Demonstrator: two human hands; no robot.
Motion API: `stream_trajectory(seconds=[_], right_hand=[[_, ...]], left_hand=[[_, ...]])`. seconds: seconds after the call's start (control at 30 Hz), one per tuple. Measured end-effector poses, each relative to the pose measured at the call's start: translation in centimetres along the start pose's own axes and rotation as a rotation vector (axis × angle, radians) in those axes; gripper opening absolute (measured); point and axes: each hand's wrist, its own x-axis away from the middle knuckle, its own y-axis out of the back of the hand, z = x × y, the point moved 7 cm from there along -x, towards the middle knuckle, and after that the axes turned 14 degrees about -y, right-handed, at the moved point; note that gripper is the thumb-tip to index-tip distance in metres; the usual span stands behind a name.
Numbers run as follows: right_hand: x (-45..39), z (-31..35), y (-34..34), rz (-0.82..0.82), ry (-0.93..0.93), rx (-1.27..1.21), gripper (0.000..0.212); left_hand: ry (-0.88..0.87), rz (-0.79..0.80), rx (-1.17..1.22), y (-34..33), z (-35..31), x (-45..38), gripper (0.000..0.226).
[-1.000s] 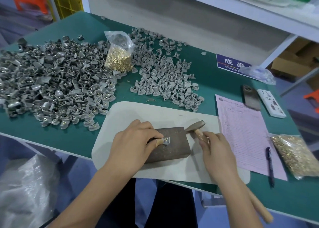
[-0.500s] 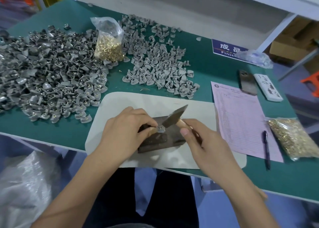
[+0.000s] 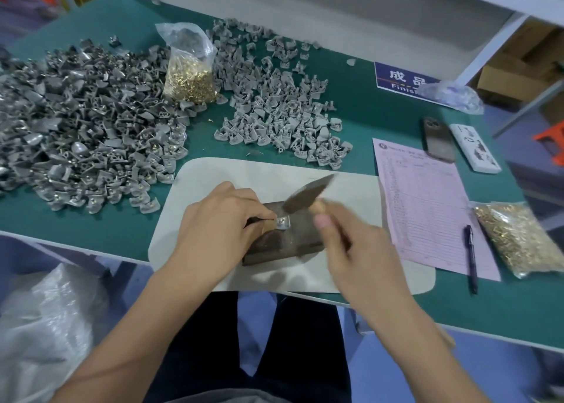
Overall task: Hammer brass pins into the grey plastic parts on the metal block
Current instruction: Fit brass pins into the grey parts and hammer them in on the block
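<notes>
One head view only: the right hand (image 3: pixel 363 247) grips the hammer (image 3: pixel 308 193), now raised and blurred above the block (image 3: pixel 293 241) after sitting lower a moment ago, so probably mid-strike. The left hand (image 3: pixel 219 222) pinches the grey part (image 3: pixel 283 222) on the block. Two part piles, two pin bags.

The right hand (image 3: pixel 351 244) and the hammer (image 3: pixel 308 195) it grips are smeared by motion blur, so the head's edges and its gap above the grey plastic part (image 3: pixel 283 222) cannot be told. The left hand (image 3: pixel 219 228) hides the near-left of the metal block (image 3: pixel 293 244). The blue sign (image 3: pixel 403 80) is half covered by a crumpled plastic bag (image 3: pixel 451 96). The pink form (image 3: pixel 427 207) bears print too small to read. The large pile of parts (image 3: pixel 76 122) runs off the left edge.
</notes>
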Motion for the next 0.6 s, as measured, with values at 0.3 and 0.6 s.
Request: stream_trajectory(seconds=[0.3,0.6], right_hand=[[0.5,0.4,-0.1,0.011,-0.001,0.094,0.042],[0.5,0.2,0.1,-0.005,0.009,0.166,0.039]], left_hand=[[-0.011,-0.013,-0.009,0.1,-0.3,0.0,0.008],[0.013,0.007,-0.027,0.1,-0.3,0.1,0.006]])
